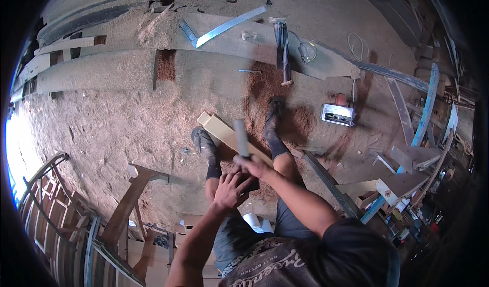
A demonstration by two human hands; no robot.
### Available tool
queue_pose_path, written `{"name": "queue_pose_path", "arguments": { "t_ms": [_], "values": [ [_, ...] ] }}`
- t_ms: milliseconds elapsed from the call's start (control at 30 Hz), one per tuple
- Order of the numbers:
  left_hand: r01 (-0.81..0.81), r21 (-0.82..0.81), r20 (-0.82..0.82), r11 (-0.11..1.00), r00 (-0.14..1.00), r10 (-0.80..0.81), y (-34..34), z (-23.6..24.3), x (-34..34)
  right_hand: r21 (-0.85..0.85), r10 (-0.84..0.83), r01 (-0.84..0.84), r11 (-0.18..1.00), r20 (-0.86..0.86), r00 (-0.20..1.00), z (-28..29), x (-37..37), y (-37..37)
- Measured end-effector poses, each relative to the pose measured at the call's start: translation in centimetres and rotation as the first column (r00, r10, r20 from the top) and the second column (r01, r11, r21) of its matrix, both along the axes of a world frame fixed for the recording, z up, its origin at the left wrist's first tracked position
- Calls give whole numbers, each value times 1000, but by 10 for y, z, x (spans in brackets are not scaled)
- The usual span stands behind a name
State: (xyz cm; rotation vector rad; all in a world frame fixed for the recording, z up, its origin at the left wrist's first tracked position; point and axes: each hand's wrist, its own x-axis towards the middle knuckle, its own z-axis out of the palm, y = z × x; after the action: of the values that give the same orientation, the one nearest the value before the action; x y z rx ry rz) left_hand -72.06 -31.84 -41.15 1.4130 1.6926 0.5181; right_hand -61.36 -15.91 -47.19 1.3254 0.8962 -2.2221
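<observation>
A pale wooden block [224,133] lies slanted on the sawdust floor between my two feet in dark socks [205,147]. My right hand [252,165] grips the handle of a grey hammer [241,137], whose blurred head is raised over the block. Just below it my left hand [232,189] is curled close to the block's near end; what it holds is hidden by the fingers.
A metal carpenter's square [224,26] and a dark tool [282,50] lie on large curved timbers [102,70] at the top. A small power tool [337,114] sits to the right, with offcuts and planks [402,180] beyond. Wooden frames [122,216] stand at the lower left.
</observation>
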Motion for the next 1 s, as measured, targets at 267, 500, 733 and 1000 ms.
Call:
{"name": "queue_pose_path", "arguments": {
  "t_ms": [267, 500, 733, 1000],
  "values": [
    [-134, -248, -89, 959, 989, 115, 26, -191, -9, 258, -874, 837, 482, 78, 480, -22, 89, 47],
    [-609, -791, -489, -55, 575, 656, 19, -394, 48, 245, -817, 788, 565, 36, 575, -42, 100, 40],
    [-838, -490, -721, -241, 234, 653, 41, -418, 73, 339, -784, 726, 598, 59, 618, -34, 82, 38],
    [-945, -15, -33, 326, 326, 945, 137, -165, 19, 370, -826, 748, 551, 113, 552, -57, 111, 18]
  ]
}}
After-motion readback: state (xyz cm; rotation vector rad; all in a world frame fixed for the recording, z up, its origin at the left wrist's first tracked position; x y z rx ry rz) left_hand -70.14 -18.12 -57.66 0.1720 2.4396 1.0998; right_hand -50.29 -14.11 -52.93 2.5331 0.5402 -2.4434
